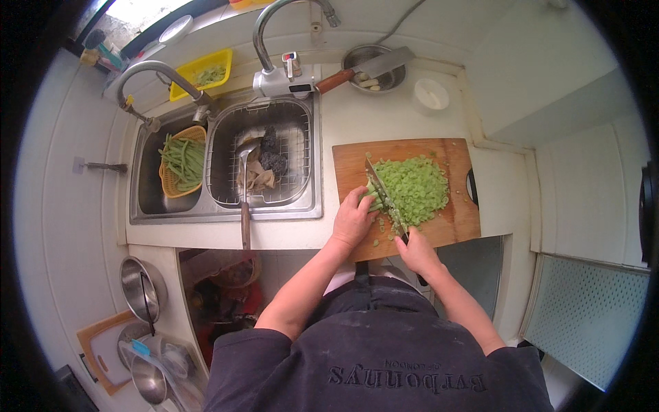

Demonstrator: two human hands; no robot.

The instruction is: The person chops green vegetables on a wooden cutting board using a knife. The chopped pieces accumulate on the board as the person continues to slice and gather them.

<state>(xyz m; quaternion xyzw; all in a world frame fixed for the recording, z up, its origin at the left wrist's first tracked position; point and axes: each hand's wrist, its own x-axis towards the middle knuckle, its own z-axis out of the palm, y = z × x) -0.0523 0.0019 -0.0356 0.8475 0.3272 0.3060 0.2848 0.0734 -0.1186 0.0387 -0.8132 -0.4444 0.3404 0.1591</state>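
Note:
My right hand [418,253] grips the black handle of a kitchen knife [383,190], its blade slanting up and left across a wooden cutting board [355,154]. With my left hand [354,216] I hold a small bunch of uncut green beans [371,194] against the left side of the blade. Right of the knife lies a broad heap of chopped green beans [416,186]. Bits of bean stick to the blade, and a few loose slices are scattered near my left fingers. The board's front edge juts out over the counter edge.
Left of the board is a double sink [316,211] with a basket of whole beans [183,159] and a long-handled ladle [245,206]. Behind, a cleaver [383,62] rests across a metal bowl [373,88] near a white tub [430,97]. A yellow tray [177,92] stands behind the sink.

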